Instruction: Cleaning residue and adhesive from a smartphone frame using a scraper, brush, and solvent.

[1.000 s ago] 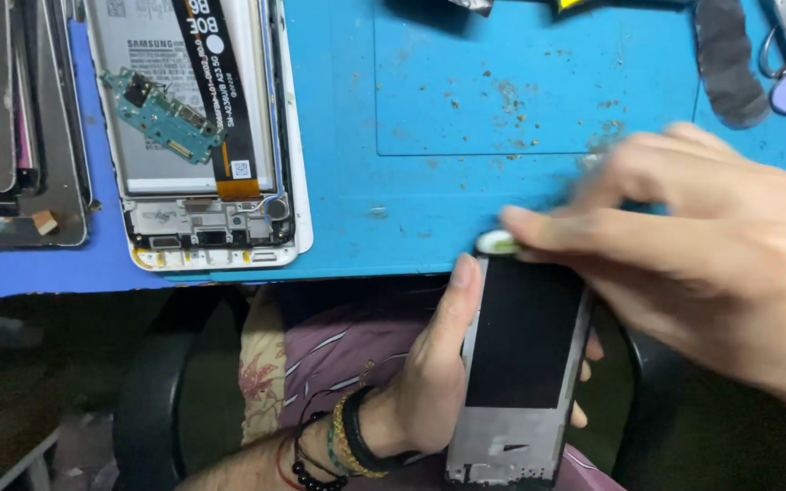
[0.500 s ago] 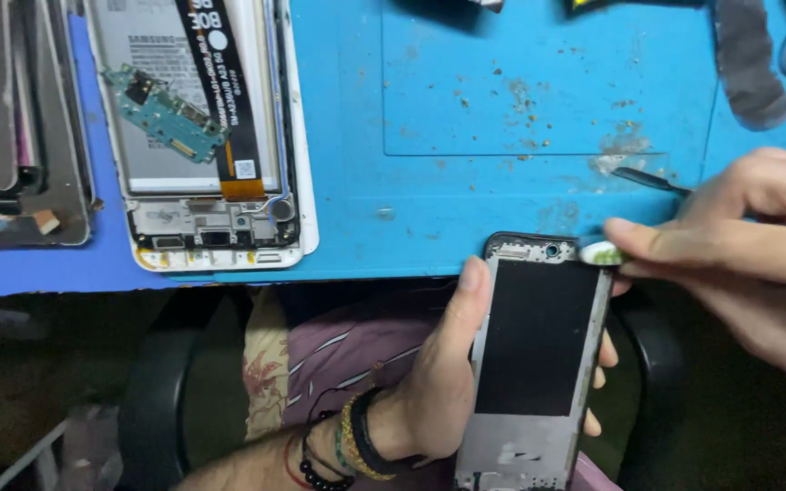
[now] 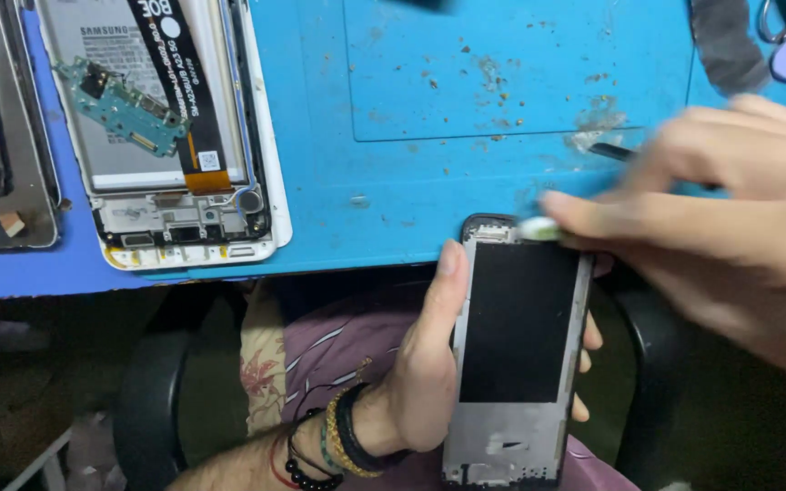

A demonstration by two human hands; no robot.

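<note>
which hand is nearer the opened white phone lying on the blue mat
Left. The left hand grips the black phone frame just right of and below the opened white phone; the right hand is farther off on the mat's right side.

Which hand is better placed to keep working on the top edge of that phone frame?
Probably the right hand: its fingertips press a small pale piece against the phone frame at its top corner. The left hand is wrapped around the frame, steadying it.

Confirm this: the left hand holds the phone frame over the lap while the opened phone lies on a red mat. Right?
Not quite: the mat is blue, not red, per the head view. The left hand does hold the phone frame, and the opened phone lies on that mat.
</note>
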